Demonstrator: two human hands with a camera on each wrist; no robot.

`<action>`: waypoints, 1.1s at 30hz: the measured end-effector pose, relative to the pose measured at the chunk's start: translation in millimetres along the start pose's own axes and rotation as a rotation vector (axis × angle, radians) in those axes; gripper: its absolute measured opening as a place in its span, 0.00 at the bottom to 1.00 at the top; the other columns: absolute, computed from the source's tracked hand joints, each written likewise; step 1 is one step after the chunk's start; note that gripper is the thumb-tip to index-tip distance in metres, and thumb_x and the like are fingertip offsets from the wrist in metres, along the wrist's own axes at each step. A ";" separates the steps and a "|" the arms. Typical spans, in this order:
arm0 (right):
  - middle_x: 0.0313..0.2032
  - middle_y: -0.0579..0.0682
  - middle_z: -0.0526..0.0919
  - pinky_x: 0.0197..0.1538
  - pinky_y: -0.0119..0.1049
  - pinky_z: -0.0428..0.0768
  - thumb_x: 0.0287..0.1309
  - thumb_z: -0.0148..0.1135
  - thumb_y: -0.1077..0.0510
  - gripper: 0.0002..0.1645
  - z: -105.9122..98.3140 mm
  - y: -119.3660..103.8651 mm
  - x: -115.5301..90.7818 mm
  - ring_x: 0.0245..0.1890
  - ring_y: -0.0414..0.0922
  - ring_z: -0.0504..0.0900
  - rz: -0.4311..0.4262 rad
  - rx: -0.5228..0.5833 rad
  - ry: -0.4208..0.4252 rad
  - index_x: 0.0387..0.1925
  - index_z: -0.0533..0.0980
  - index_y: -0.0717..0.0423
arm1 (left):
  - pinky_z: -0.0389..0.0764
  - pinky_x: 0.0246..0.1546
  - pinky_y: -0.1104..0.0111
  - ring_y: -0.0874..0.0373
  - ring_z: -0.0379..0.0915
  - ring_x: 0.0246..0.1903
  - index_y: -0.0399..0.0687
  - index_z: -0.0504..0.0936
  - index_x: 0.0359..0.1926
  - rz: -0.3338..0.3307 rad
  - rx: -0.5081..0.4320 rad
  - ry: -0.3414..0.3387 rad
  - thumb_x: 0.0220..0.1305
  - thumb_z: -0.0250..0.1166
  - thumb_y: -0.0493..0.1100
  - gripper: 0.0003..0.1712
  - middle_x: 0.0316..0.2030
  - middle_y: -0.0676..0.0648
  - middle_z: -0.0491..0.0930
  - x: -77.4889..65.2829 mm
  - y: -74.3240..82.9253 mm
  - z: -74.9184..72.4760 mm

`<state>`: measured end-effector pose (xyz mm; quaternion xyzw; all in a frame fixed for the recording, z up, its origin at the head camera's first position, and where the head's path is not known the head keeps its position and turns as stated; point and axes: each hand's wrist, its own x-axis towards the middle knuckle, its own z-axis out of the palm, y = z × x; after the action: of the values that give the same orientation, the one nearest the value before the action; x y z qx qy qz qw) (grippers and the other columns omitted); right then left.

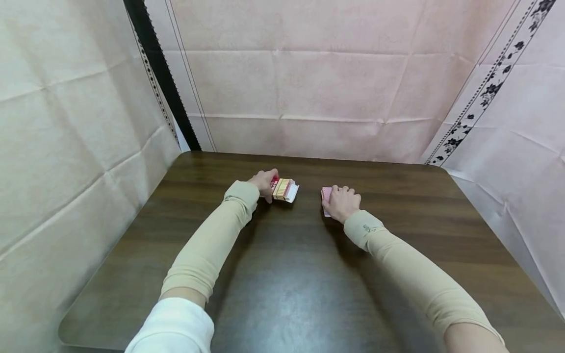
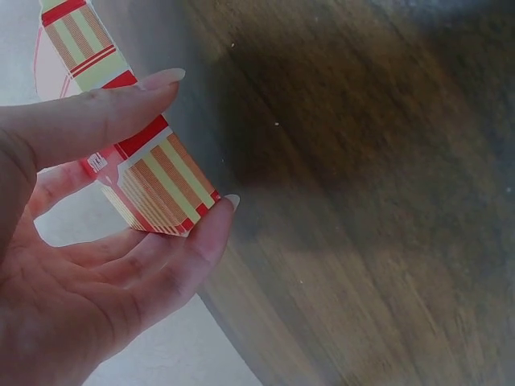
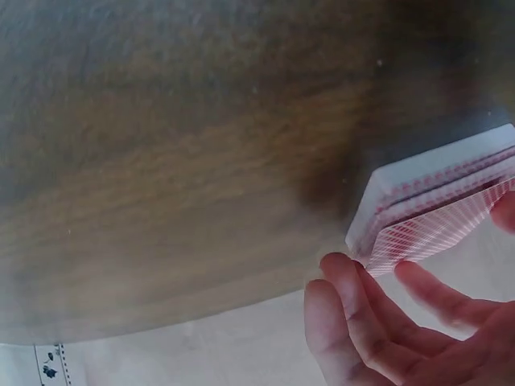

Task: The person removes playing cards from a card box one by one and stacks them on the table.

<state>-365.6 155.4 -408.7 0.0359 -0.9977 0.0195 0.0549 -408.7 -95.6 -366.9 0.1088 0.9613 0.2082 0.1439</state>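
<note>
A red and yellow striped card box (image 1: 282, 189) is held by my left hand (image 1: 263, 183) above the table, left of its middle. Its white end flap stands open toward the right. In the left wrist view the thumb lies across the box's (image 2: 167, 181) narrow side and the fingers curl around its end. To the right, my right hand (image 1: 344, 203) grips a deck of playing cards (image 1: 326, 194) with pink patterned backs. The right wrist view shows fingertips at the end of the deck (image 3: 438, 233), whose layers are slightly uneven; the thumb is mostly cut off.
Both hands are over the far half of a dark brown wooden table (image 1: 273, 274) with rounded corners. Pale creased cloth (image 1: 309, 88) hangs behind the table and at both sides. A floral border strip (image 1: 490, 88) runs down the cloth at the right.
</note>
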 end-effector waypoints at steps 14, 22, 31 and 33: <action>0.49 0.67 0.76 0.47 0.59 0.74 0.65 0.47 0.36 0.34 4.1 -2.2 -0.4 0.50 0.63 0.74 -0.058 0.016 0.062 0.55 0.71 0.61 | 0.70 0.58 0.53 0.46 0.65 0.55 0.52 0.65 0.58 -0.015 0.019 -0.010 0.39 0.77 0.31 0.45 0.55 0.40 0.68 4.6 1.7 6.8; 0.54 0.60 0.74 0.55 0.52 0.71 0.61 0.53 0.55 0.25 -3.0 -33.1 0.2 0.55 0.57 0.70 -0.547 0.109 0.129 0.60 0.73 0.50 | 0.73 0.54 0.55 0.46 0.67 0.52 0.50 0.66 0.57 0.012 0.012 0.006 0.39 0.78 0.30 0.44 0.53 0.40 0.70 -0.5 3.6 6.2; 0.73 0.69 0.46 0.59 0.55 0.70 0.59 0.57 0.55 0.27 -1.0 -58.2 0.6 0.64 0.63 0.61 -0.571 -0.049 -0.059 0.61 0.70 0.47 | 0.75 0.53 0.56 0.48 0.67 0.50 0.51 0.66 0.57 0.043 0.022 0.009 0.40 0.77 0.30 0.43 0.52 0.41 0.72 -3.1 12.9 8.5; 0.74 0.68 0.42 0.60 0.55 0.68 0.58 0.58 0.54 0.28 -2.2 -61.2 1.5 0.66 0.63 0.59 -0.559 -0.062 -0.085 0.62 0.71 0.47 | 0.75 0.53 0.55 0.48 0.66 0.51 0.52 0.66 0.57 0.043 0.023 0.011 0.39 0.77 0.30 0.44 0.53 0.41 0.70 -3.9 14.4 7.4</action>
<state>-362.2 94.5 -404.2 0.3089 -0.9505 -0.0283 0.0175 -400.5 -81.1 -366.2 0.1299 0.9619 0.2007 0.1327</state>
